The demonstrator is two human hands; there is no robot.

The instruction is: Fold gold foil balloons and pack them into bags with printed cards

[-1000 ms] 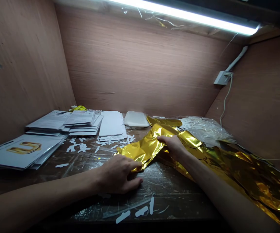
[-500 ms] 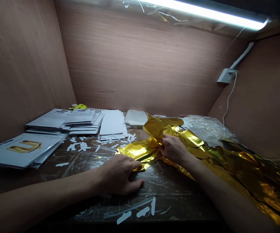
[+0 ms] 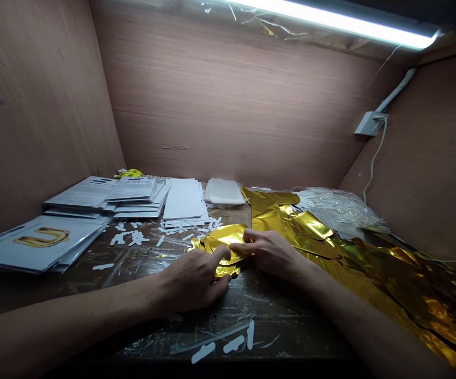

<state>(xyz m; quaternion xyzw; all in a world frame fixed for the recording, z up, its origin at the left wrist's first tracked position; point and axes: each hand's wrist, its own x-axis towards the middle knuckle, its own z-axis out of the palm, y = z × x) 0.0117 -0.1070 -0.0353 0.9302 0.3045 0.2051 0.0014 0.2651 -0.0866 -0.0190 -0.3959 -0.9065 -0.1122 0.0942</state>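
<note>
- Foil (image 3: 225,236), gold and folded, lies on the table (image 3: 275,326), left of more gold sheets (image 3: 370,273)
- Left hand (image 3: 190,279): loosely curled, thumb apart from the index finger, fingertips on the foil
- Right hand (image 3: 273,253): fingers partly bent, touching the foil's right side; cannot tell whether it grips
- White slips (image 3: 135,238) are strewn beyond the left hand
</note>
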